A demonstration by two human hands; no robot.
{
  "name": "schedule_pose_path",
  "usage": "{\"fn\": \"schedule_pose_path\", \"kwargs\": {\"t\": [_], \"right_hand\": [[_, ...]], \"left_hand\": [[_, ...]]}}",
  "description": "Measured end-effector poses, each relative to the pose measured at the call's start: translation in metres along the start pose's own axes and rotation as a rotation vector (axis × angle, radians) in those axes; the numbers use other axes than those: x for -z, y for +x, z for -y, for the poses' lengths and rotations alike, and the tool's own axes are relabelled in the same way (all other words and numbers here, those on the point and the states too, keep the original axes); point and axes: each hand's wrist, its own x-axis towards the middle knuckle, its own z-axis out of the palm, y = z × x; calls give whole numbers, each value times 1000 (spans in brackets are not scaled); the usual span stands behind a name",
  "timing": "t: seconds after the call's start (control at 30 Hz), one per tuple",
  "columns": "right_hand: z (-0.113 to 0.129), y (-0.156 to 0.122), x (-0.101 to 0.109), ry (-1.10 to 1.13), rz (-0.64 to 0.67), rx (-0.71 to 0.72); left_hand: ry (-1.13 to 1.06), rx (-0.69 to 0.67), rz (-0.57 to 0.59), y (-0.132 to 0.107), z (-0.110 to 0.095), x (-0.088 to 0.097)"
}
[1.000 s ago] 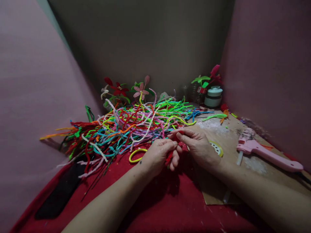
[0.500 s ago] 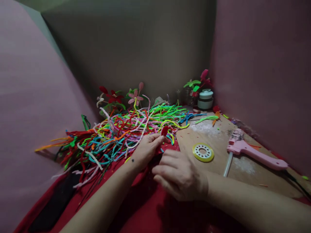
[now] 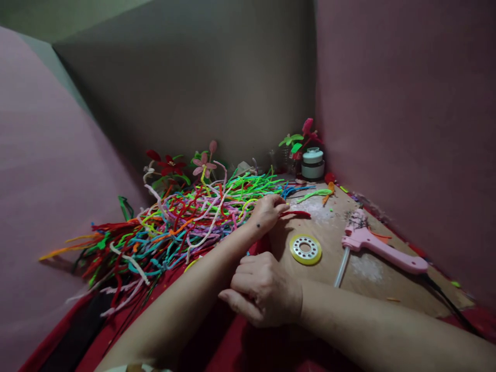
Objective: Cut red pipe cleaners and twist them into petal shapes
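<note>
My left hand [image 3: 267, 212] reaches forward to the right edge of a big heap of coloured pipe cleaners [image 3: 182, 222]. Its fingers pinch a red pipe-cleaner piece [image 3: 296, 213] that lies on the brown board [image 3: 349, 258]. My right hand [image 3: 263, 292] rests low over the red cloth [image 3: 127, 330], close to my left forearm, with its fingers curled in. Whether anything is inside those curled fingers is hidden.
A yellow tape roll [image 3: 306, 249] and a pink glue gun [image 3: 382, 249] lie on the board. Finished pipe-cleaner flowers [image 3: 170, 166] stand at the back, with a small lidded jar [image 3: 312, 163] in the corner. Pink and grey walls close in on three sides.
My left hand moved forward and right, carrying the red piece onto the board. My right hand let go of it and dropped back toward me. The view swung to the right.
</note>
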Motion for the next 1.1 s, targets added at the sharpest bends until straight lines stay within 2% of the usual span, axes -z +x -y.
{"fn": "schedule_pose_path", "kwargs": {"t": [0.1, 0.2, 0.27, 0.37, 0.47, 0.6, 0.73, 0.97, 1.1], "right_hand": [[0, -2, 1, 12, 30, -39], [2, -4, 0, 40, 65, -46], [3, -5, 0, 46, 85, -47], [4, -5, 0, 47, 107, -67], [5, -5, 1, 45, 131, -104], [6, -5, 2, 70, 158, -138], [7, -7, 0, 81, 178, -179], [6, -9, -3, 83, 224, -234], [4, -10, -4, 89, 247, -227]], "left_hand": [[-33, 7, -87, -15, -2, 28], [-113, 33, -224, -41, -3, 65], [-87, 72, -288, -60, 2, 89], [-21, 152, -375, -85, 23, 115], [166, 189, -476, -104, 54, 131], [342, 204, -603, -119, 89, 140], [377, 202, -632, -124, 107, 139], [434, 101, -590, -129, 113, 130], [609, 45, -472, -120, 111, 124]]}}
